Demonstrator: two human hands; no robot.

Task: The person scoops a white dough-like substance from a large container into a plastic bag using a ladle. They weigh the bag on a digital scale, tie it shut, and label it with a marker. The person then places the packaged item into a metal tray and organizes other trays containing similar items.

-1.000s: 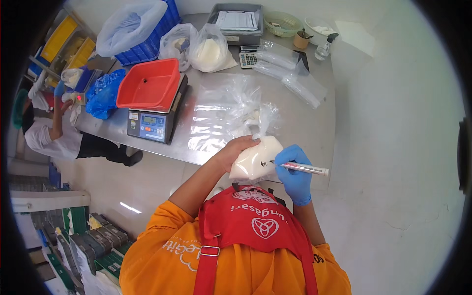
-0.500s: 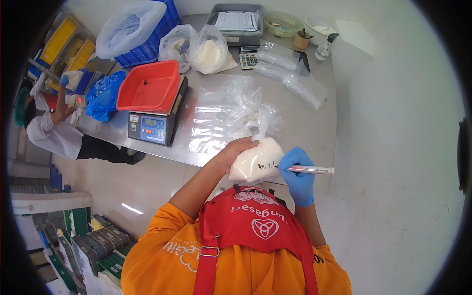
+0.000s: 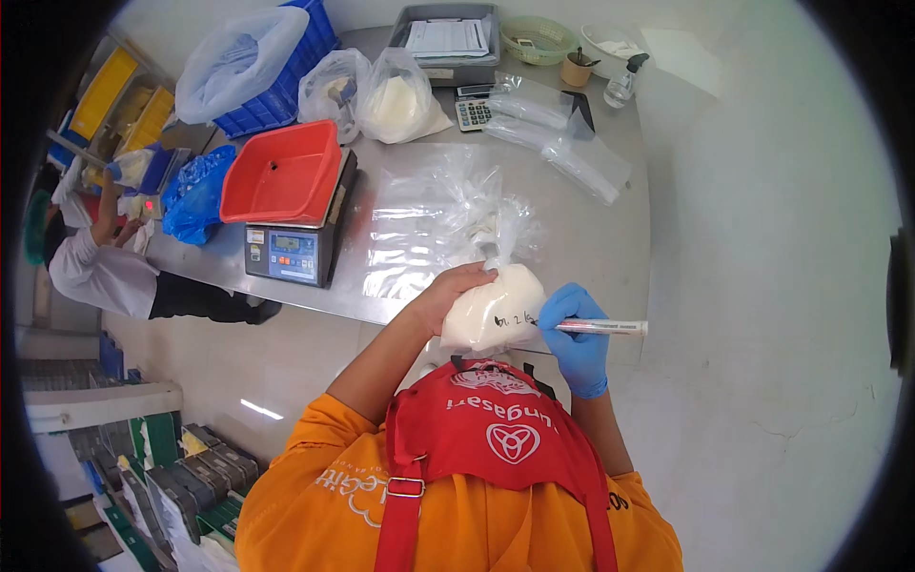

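Observation:
At the front edge of the steel table, my bare left hand grips a clear plastic bag full of a white, powdery-looking filling. Its gathered top stands up toward the far side. Black handwriting runs across the bag's near face. My right hand, in a blue glove, is closed round a white marker, whose tip meets the bag at the end of the writing. Behind the bag, flat clear plastic bags lie on the table.
On the left stands a scale carrying a red tray. Farther back are a lined blue crate, filled bags, a calculator, a grey bin and a spray bottle. A co-worker stands at far left.
The line of writing on the bag has grown longer to the right. My right hand and the marker have barely shifted. The view has moved slightly.

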